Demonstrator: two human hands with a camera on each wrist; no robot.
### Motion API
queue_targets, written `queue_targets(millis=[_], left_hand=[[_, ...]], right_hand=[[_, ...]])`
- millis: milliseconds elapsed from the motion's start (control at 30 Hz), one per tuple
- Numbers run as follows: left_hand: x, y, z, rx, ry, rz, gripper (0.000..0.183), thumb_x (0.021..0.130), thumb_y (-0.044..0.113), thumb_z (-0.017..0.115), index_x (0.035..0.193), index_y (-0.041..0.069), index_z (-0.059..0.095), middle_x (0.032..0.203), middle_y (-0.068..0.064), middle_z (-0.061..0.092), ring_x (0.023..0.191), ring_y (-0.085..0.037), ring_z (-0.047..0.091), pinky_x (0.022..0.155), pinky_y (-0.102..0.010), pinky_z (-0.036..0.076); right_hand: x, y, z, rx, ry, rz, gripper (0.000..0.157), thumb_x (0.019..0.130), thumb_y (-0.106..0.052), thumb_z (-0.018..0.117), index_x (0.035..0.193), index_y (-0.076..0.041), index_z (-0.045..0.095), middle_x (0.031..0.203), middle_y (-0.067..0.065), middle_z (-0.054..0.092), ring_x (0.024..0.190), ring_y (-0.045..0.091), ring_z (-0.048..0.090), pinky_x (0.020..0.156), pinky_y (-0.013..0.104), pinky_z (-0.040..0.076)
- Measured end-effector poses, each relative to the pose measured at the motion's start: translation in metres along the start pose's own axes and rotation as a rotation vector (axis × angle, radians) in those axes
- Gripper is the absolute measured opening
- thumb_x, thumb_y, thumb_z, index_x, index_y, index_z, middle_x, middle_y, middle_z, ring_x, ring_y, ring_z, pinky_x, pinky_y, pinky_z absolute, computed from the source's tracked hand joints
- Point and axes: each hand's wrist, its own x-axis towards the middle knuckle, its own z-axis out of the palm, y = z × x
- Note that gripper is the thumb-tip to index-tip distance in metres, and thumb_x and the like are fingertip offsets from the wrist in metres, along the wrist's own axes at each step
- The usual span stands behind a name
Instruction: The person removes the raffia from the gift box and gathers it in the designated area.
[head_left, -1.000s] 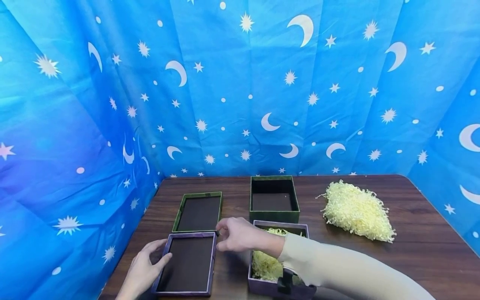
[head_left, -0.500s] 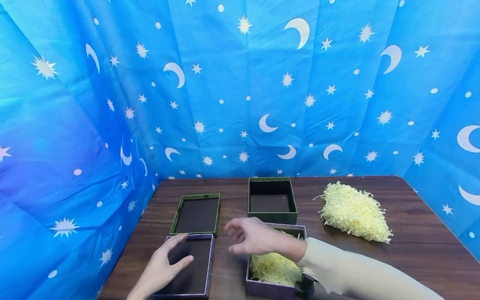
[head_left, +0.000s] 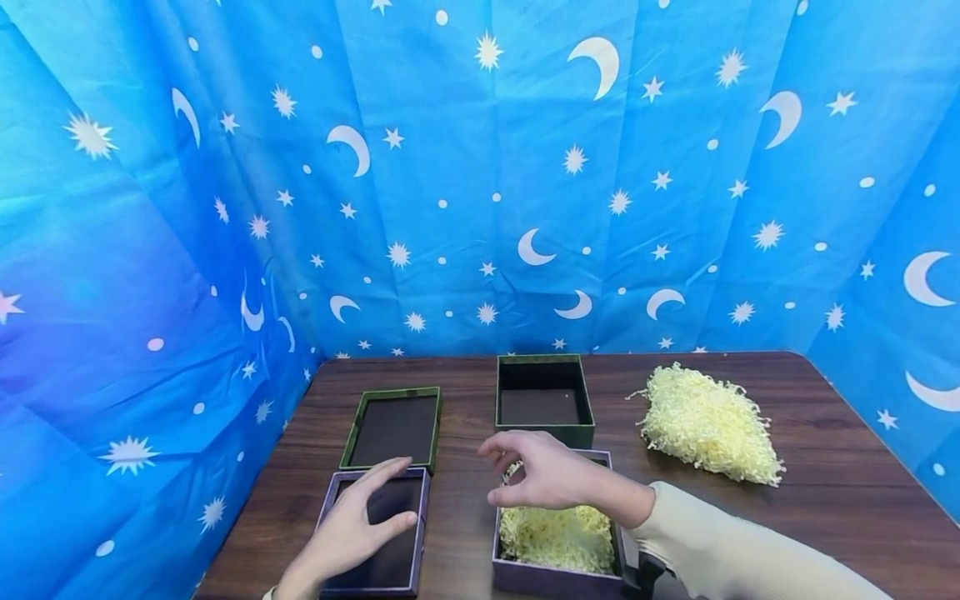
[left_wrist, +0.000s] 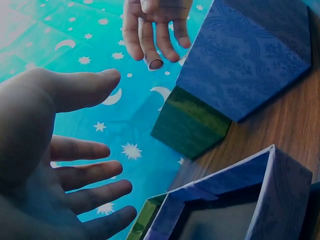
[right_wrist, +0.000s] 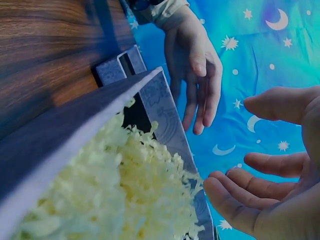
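Observation:
My left hand [head_left: 352, 529] is over the purple box lid [head_left: 416, 542], thumb and fingers spread, holding nothing. The shallow lid lies with its dark inside facing up. My right hand [head_left: 551, 473] hangs above the purple box [head_left: 555, 581], fingers loosely bent and nothing between them. Pale yellow shredded paper [head_left: 555, 537] fills much of that box. In the right wrist view, the shreds [right_wrist: 145, 185] rise close to the box rim, beside the spread fingers. The left wrist view shows both hands apart from the lid [left_wrist: 287, 195] and the box [left_wrist: 240, 60].
Behind the purple lid lies a green lid [head_left: 397, 427], also inside up. A green box [head_left: 546, 434] stands open behind the purple one. At the right rests a loose heap of pale yellow shredded paper [head_left: 708, 425]. A blue star-and-moon cloth [head_left: 465, 150] hangs behind the table.
Both hands have left the edges of the purple lid and moved right. My right hand is now over the purple box, my left over the lid. The boxes and lids stay put.

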Motion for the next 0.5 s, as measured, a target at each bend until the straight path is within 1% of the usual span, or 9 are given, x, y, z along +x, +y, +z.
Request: queue_targets(millis=[133,267,400,500], left_hand=[[0.002,0.003,0.002,-0.028,-0.048,0.004,0.067,0.081,0.043,0.077,0.14,0.03,0.05,0.143,0.008,0.051,0.134,-0.018,0.047,0.106,-0.051,0.042],[0.005,0.008,0.007,-0.049,-0.09,0.015,0.069,0.081,0.048,0.075,0.142,0.031,0.047,0.146,0.008,0.048,0.136,-0.019,0.044,0.107,-0.053,0.041],[0.009,0.014,0.014,-0.05,-0.113,0.062,0.069,0.082,0.048,0.074,0.143,0.031,0.046,0.147,0.005,0.047,0.136,-0.023,0.044,0.105,-0.055,0.041],[0.011,0.018,0.02,-0.042,-0.138,0.113,0.07,0.083,0.049,0.073,0.145,0.03,0.044,0.148,0.005,0.046,0.136,-0.024,0.045,0.104,-0.053,0.044]], right_hand=[[-0.007,0.006,-0.003,-0.006,-0.001,-0.022,0.047,0.085,-0.024,0.075,0.126,-0.01,0.059,0.118,0.005,0.064,0.103,0.026,0.065,0.08,0.027,0.058],[-0.015,0.013,-0.006,-0.021,-0.005,-0.011,0.046,0.085,-0.025,0.074,0.126,-0.012,0.059,0.121,0.005,0.063,0.106,0.026,0.064,0.081,0.029,0.058],[-0.019,0.021,-0.008,-0.063,0.011,-0.018,0.048,0.083,-0.025,0.076,0.125,-0.01,0.06,0.121,0.009,0.063,0.107,0.027,0.063,0.082,0.029,0.058],[-0.023,0.026,-0.009,-0.091,0.005,-0.032,0.052,0.081,-0.027,0.078,0.125,-0.006,0.06,0.122,0.011,0.063,0.108,0.029,0.062,0.083,0.031,0.058]])
